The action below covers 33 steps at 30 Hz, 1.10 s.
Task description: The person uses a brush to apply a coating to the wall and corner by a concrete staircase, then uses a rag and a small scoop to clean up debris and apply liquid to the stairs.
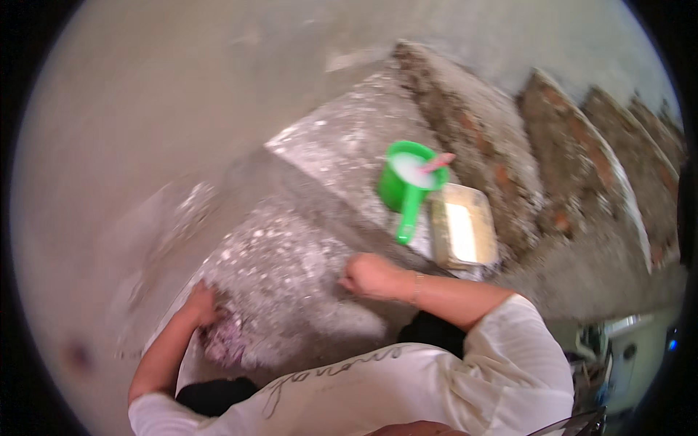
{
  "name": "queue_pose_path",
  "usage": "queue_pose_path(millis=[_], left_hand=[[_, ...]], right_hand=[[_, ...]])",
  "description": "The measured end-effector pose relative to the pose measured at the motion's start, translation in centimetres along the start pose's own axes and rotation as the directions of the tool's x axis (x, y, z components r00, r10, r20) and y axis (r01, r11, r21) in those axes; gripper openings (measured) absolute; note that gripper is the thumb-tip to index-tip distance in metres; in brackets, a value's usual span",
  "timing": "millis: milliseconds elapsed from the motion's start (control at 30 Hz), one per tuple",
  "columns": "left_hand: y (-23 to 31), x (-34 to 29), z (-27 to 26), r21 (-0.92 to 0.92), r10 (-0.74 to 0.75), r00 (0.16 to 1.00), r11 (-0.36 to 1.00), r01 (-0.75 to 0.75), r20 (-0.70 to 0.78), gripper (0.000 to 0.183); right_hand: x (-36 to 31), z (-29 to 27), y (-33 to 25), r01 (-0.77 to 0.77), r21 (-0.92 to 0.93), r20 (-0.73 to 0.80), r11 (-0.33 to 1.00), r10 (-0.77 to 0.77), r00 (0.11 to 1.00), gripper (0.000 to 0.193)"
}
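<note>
My left hand (202, 304) is low over the speckled concrete step (283, 240), by the wall. It touches or lies just above a pinkish-purple clump (225, 343), too blurred to name. Motion smears the fingers, so their hold is unclear. My right hand (374, 276) is closed in a fist over the right part of the same step; whatever it may hold is hidden. Beyond it, one step up, stands a green plastic dipper (395, 187) with whitish liquid inside and its handle toward me. A pink stick-like piece (438, 162) rests across its rim.
Beside the dipper lies a shallow rectangular container (465, 229), pale yellowish with a bright patch. Rough steps with exposed brick (574, 152) continue to the right. A smooth grey wall (145, 123) borders the left. Some blurred items (603, 349) are at lower right.
</note>
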<state>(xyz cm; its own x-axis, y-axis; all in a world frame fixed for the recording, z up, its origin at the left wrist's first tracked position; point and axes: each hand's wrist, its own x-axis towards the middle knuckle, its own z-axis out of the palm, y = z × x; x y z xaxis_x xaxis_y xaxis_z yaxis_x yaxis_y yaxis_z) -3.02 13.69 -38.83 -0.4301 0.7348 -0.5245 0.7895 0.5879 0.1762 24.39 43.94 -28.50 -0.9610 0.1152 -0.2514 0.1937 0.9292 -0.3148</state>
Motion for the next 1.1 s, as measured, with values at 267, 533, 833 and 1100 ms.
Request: queue_pose_path(millis=[267, 533, 833, 1100], left_hand=[[4.2, -0.8, -3.0, -0.067, 0.023, 1.0, 0.997, -0.023, -0.001, 0.08], [5.5, -1.9, -4.0, -0.016, 0.054, 0.996, 0.998, -0.055, -0.068, 0.073], [6.8, -1.5, -3.8, 0.041, 0.178, 0.978, 0.984, -0.174, -0.108, 0.074], [7.1, -2.5, -3.6, 0.027, 0.136, 0.989, 0.991, -0.135, -0.052, 0.071]], right_hand=[[-1.1, -0.6, -3.0, 0.043, -0.044, -0.087, 0.998, -0.046, 0.995, 0.032], [-2.8, -8.1, -5.3, 0.227, 0.099, -0.381, 0.969, -0.174, 0.908, 0.031], [-0.9, -1.9, -4.2, 0.203, -0.287, -0.501, 0.936, -0.327, 0.801, 0.031], [-2.0, -5.2, -5.7, 0.037, 0.081, -0.276, 0.996, -0.013, 0.961, 0.039]])
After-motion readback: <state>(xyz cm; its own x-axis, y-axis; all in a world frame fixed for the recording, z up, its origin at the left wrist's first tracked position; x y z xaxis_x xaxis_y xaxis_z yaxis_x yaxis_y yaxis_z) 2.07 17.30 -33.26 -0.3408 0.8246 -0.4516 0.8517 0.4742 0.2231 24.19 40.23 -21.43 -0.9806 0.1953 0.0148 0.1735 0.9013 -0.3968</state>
